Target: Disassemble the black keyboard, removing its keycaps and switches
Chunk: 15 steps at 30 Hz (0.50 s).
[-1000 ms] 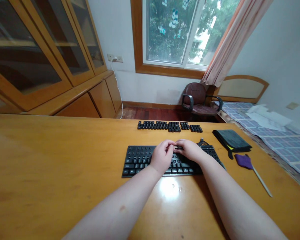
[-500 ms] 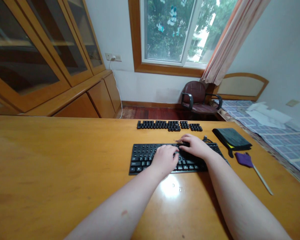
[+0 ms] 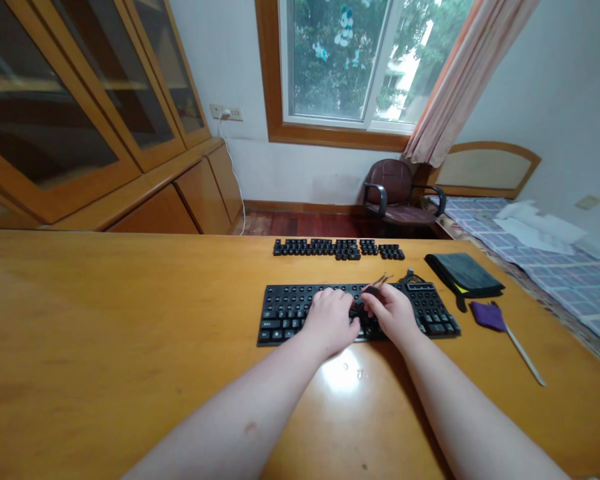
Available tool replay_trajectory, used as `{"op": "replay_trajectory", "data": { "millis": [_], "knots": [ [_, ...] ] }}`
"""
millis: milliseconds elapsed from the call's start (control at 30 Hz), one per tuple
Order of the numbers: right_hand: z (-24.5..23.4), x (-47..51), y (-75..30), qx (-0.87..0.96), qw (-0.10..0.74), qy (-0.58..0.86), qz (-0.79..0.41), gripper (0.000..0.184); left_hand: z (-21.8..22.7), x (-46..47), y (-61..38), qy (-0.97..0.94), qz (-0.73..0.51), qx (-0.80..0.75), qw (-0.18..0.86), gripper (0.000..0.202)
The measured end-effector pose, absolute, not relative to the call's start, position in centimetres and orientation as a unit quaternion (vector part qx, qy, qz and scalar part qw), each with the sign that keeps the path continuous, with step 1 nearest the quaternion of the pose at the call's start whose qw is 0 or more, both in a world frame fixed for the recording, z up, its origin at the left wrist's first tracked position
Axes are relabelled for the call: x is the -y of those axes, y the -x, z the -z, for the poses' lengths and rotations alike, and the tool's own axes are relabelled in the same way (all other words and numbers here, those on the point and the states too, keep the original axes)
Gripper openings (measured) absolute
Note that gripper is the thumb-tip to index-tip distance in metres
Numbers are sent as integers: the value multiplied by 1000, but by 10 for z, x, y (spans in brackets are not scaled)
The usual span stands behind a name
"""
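Working at a wooden desk (image 3: 105,333) over a black keyboard (image 3: 286,308) lying flat, long axis left to right, bottom key row nearest. Having loose keycaps (image 3: 347,250) lined up beyond the keyboard's far edge, parallel to it. Curling left hand (image 3: 330,321) just left of the keyboard's middle; cannot tell if gripping anything. Pinching in right hand (image 3: 396,313), just right of the keyboard's middle, a small wire-pronged tool (image 3: 373,291) aimed toward its far right.
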State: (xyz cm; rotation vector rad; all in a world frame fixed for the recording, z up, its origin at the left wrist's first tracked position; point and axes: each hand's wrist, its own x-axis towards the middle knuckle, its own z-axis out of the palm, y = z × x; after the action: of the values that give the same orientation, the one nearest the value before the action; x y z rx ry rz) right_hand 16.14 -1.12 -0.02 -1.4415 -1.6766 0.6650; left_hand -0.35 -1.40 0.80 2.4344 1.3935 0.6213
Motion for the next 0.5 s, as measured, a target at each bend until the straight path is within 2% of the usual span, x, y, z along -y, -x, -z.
{"op": "replay_trajectory", "data": {
  "millis": [200,500],
  "knots": [
    [-5,4,-161,717,343,577,-187,21,-3,13,3,-843,-216,-478,121,19],
    [-4,2,-158,767,295,536,-193,17,-1,12,3,-844,-210,-481,110,18]
  ]
}}
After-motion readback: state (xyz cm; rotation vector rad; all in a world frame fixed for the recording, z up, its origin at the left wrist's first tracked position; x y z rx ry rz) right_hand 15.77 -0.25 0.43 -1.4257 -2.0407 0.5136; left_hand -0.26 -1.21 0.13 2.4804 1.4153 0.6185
